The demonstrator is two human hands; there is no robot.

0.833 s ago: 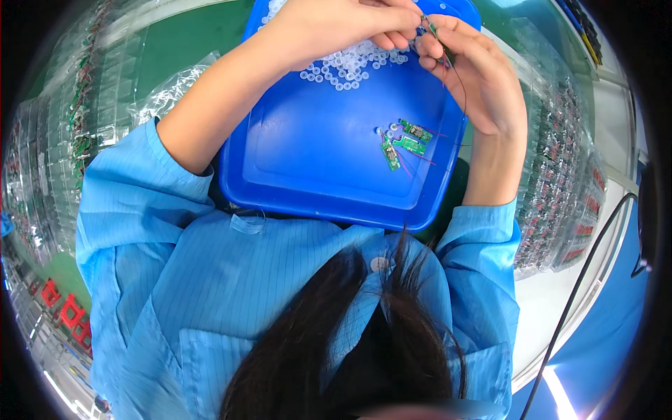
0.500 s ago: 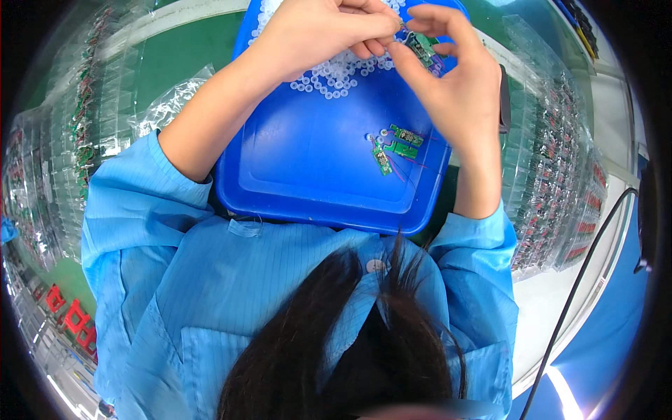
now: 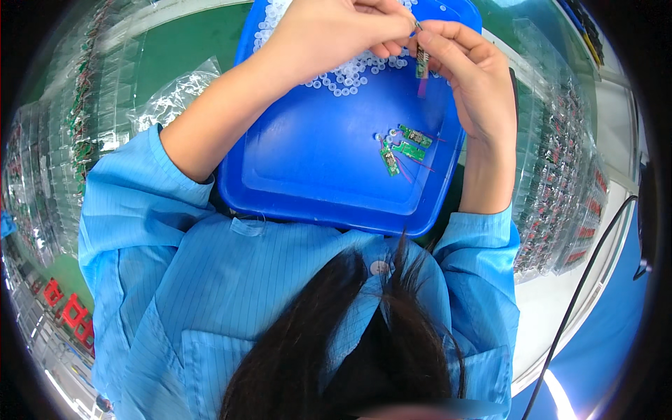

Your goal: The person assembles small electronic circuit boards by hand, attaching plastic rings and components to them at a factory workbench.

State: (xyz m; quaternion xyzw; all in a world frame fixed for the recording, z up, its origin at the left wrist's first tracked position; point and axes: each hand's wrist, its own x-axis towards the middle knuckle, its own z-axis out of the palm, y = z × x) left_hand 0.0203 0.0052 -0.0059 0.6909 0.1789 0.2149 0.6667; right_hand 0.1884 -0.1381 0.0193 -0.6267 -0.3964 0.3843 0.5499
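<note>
At the top of the frame, the left hand (image 3: 329,35) and right hand (image 3: 469,77) pinch one small green circuit board (image 3: 422,61) between closed fingertips, above the blue tray (image 3: 315,161). It looks light, stiff and fragile, best held by its edges.

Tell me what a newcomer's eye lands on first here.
The big glossy blue plastic tray fills the middle. Above it, at the top edge, the left hand and right hand pinch a small green circuit board between them. Three more small green boards lie on the tray's right side, below a heap of tiny white rings.
</note>
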